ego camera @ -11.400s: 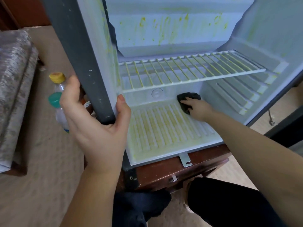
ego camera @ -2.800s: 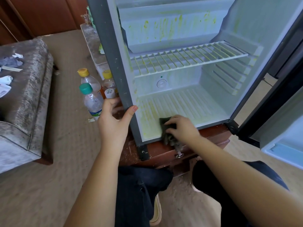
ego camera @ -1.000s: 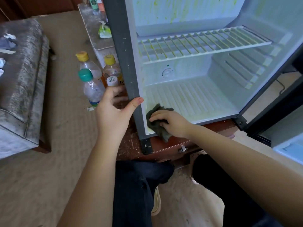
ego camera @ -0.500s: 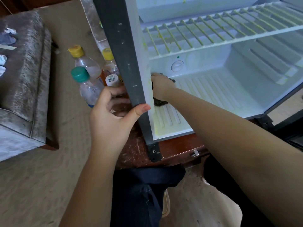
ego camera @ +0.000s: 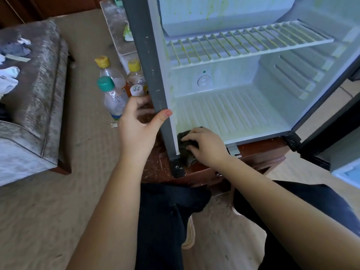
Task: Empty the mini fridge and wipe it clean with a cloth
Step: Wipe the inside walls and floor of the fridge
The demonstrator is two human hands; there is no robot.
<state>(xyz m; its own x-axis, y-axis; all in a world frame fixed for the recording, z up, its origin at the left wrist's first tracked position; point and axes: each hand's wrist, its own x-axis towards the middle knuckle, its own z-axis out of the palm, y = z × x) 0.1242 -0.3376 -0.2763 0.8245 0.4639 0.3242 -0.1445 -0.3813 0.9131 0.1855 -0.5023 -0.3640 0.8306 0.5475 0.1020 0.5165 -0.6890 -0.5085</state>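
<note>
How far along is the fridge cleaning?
Done: the mini fridge is emptied; bottles stand on the carpet beside it. In hand: the right hand holds the dark cloth on the front left corner of its floor, left hand gripping the side edge. Left: yellow-green stains on the wire shelf and upper back panel.

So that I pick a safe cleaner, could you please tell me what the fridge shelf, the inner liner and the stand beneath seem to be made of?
Shelf: looks like white coated wire, with thin parallel rods that are stained yellow.
Inner liner: likely moulded plastic, with a smooth, pale, ribbed floor and a soft sheen.
Stand: apparently varnished wood, reddish-brown and glossy, scuffed and speckled on top.
</note>
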